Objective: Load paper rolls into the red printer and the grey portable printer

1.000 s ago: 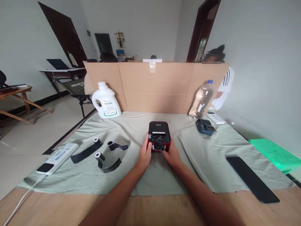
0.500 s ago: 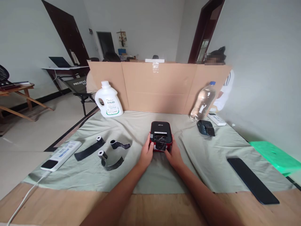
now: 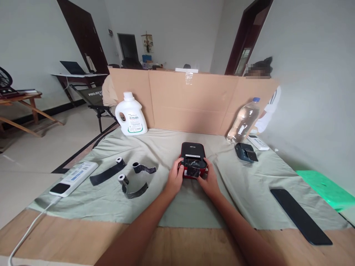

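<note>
A small black label printer (image 3: 193, 149) with a red lower edge rests on the grey-green cloth in front of me. From its front hangs a strip of dark marbled paper (image 3: 193, 168). My left hand (image 3: 175, 177) is closed against the printer's left side, fingers up near the top edge. On the opposite side, my right hand (image 3: 210, 180) grips it with the thumb low by the strip. To the left lie three small rolls of dark paper: one unrolled flat (image 3: 108, 173), one with a short tail (image 3: 144, 168), one with a curled tail (image 3: 133, 188).
A white power strip (image 3: 73, 179) with a cable lies at left. Behind stand a white jug (image 3: 131, 116), a cardboard screen (image 3: 191, 99) and a tilted water bottle (image 3: 244, 122). At right are a second dark device (image 3: 245, 152) and a black phone (image 3: 301, 216). A person sits behind the screen.
The fingers of both hands have moved up toward the top of the printer's sides. My view has shifted slightly; the printer stays on the cloth.
</note>
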Demonstrator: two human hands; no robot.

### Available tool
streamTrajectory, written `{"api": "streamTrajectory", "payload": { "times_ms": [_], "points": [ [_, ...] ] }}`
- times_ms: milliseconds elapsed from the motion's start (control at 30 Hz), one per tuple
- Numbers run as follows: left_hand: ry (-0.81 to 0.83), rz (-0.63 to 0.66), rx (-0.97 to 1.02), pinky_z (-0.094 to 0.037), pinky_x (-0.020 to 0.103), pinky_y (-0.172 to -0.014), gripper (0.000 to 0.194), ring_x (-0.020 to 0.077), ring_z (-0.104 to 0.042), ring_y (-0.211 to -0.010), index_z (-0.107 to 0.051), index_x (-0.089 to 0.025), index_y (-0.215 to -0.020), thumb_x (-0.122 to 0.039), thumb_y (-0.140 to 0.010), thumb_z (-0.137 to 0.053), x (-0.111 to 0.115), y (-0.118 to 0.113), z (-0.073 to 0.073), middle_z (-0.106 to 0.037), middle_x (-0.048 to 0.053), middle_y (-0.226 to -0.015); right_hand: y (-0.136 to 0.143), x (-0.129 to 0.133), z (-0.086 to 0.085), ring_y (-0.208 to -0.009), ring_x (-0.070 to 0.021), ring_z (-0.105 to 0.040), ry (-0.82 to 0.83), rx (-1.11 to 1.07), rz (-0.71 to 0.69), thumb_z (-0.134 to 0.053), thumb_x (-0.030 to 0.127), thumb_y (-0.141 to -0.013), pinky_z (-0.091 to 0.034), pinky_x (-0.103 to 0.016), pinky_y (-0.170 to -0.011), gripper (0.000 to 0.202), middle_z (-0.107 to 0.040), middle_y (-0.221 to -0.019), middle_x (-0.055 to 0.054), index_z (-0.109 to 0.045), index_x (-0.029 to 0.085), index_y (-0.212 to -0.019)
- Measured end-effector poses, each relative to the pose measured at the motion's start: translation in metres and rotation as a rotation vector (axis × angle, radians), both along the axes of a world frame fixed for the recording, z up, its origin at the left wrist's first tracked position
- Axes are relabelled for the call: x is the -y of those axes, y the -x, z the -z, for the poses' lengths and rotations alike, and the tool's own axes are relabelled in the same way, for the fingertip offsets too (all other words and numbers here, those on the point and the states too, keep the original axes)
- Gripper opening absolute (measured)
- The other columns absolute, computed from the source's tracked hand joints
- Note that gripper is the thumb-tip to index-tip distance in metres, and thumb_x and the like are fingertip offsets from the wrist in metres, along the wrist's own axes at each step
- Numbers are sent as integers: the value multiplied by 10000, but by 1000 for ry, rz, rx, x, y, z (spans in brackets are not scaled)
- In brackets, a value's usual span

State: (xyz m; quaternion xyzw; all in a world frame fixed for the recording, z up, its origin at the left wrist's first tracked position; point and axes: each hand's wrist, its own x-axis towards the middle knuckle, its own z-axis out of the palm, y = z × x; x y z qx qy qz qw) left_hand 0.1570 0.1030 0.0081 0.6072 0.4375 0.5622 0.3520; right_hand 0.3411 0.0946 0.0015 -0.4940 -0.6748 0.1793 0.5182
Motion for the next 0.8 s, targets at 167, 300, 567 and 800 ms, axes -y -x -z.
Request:
{"api": "streamTrajectory", "payload": {
  "times_ms": [167,300,567,800],
  "points": [
    [16,-30,-38,-395,400,-1080,283,220,-530,-1245,-548,-231,-1196,-330,-1004,-365,-6,3,-6,-586,73,-1331,-2,-1,-2,-1129,-289,-580,8,-4,-4,-686,287,-792,-559,-463,-883,699,-517,-1315,-142,-377,236,-1418],
    [85,-33,10,-391,416,-1076,247,217,-535,-1240,-570,-248,-1060,-321,-999,-343,-15,3,-5,-581,36,-1356,-4,0,-10,-1159,-293,-554,-57,74,1,-681,260,-779,-555,-451,-884,668,-509,-1309,-142,-407,227,-1387],
    [-96,4,69,-368,371,-1117,312,201,-511,-1273,-624,-224,-1046,-355,-1003,-344,-21,7,3,-603,56,-1274,-7,-1,-13,-1182,-301,-546,-74,139,13,-666,255,-776,-551,-465,-905,665,-519,-1311,-145,-415,219,-1391],
    [-163,-25,14,-384,359,-1100,359,203,-523,-1229,-653,-210,-1030,-377,-1009,-336,-19,11,-1,-582,81,-1240,-7,3,-18,-1254,-317,-508,-63,200,37,-670,266,-778,-498,-510,-992,687,-486,-1383,-157,-408,218,-1411]
  ]
}}
